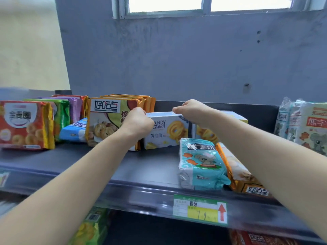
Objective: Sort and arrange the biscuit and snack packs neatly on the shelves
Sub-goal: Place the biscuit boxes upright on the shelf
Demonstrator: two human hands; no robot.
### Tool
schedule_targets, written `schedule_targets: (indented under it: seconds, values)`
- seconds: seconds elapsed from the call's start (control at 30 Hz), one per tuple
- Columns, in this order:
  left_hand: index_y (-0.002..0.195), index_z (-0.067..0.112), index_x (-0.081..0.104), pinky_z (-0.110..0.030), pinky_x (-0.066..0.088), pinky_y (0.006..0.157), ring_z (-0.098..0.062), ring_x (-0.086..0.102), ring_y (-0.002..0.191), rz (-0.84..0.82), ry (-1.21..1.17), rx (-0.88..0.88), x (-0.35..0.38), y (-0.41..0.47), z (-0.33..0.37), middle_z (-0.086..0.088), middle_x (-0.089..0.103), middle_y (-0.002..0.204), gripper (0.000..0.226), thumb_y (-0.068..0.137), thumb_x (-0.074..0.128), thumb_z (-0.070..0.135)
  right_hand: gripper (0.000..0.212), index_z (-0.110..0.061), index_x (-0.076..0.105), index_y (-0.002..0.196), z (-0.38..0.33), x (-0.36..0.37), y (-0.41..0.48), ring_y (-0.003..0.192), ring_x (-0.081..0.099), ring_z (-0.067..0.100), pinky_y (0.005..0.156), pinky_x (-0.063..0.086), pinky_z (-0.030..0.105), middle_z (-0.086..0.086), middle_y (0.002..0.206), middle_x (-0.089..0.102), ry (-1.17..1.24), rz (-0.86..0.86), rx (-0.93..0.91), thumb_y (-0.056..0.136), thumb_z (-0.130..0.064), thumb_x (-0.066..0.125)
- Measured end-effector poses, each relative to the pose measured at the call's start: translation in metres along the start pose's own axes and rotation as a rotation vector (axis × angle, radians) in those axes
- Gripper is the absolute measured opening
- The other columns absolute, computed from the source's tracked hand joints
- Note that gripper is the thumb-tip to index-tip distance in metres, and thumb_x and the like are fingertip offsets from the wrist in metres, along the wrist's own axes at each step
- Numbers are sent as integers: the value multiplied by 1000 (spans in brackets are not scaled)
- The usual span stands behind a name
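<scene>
A white cookie box [168, 131] with butter-cookie pictures stands upright on the dark shelf [99, 161]. My left hand [137, 122] grips its left end, and my right hand [192, 111] pinches its top edge further right. Orange biscuit packs [104, 121] stand in a row just left of the box. In front, at the right, a light blue bear-print pack [201, 163] lies flat beside an orange pack [242, 177] partly under my right forearm.
A red cookie pack [24, 124], green [62, 115], purple [75, 107] and blue-white [74, 129] packs fill the shelf's left. Pale bear-print packs [307, 124] stand at far right. A price tag [200, 210] sits on the shelf lip. More packs [92, 227] lie on the lower shelf.
</scene>
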State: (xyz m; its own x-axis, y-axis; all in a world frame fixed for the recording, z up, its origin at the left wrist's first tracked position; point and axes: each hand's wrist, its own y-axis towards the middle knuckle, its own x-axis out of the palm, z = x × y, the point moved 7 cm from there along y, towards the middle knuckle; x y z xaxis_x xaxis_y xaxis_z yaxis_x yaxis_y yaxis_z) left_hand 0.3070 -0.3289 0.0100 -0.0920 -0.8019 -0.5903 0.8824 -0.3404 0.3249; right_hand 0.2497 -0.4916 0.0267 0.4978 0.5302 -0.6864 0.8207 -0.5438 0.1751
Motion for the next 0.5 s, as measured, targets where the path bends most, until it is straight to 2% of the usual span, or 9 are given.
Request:
schedule_targets:
  seconds: [0.1,0.17,0.27,0.33,0.4,0.47,0.5]
  values:
    - [101,1,58,-38,53,84,-28,58,93,-37,-31,-41,2,-1,-8,-15,62,103,16,86,54,6,32,-5,57,103,-1,6,5,72,48,18,65,40,27,5,79,50,67,-8,43,90,-35,56]
    - [100,3,56,-37,53,83,-26,56,91,-76,-83,-58,5,-3,-10,-13,62,103,13,88,53,4,31,-7,55,99,-2,10,4,75,54,21,68,45,30,6,80,52,93,-27,63,90,-37,56]
    - [105,6,55,-37,54,86,-24,53,94,-115,-142,-73,9,-4,-13,-9,57,102,17,89,50,2,28,-8,52,95,0,14,3,97,63,25,88,52,34,7,97,60,93,-24,95,92,-36,55]
    - [112,3,57,-37,54,86,-25,54,95,-122,-167,-61,10,-4,-13,-10,58,103,24,89,49,0,24,-7,53,90,3,19,3,104,64,26,95,52,40,10,110,65,160,-22,126,93,-31,55]
    - [112,2,58,-38,54,87,-27,57,97,-112,-195,-53,10,-6,-14,-12,62,105,27,88,47,-2,22,-4,56,100,3,22,-1,105,64,26,97,51,40,10,108,64,202,-18,150,94,-25,54]
    - [104,4,60,-43,54,88,-31,61,100,-80,-229,-52,9,-7,-16,-16,65,108,24,87,45,-3,32,0,54,121,1,19,-4,102,59,23,97,48,35,7,100,54,226,-3,151,95,-18,51]
    - [99,6,60,-44,55,88,-32,62,100,-59,-246,-46,7,-7,-16,-17,66,108,22,86,45,-3,34,0,52,125,-1,16,-4,97,54,22,93,47,33,7,97,49,239,-4,143,95,-16,51]
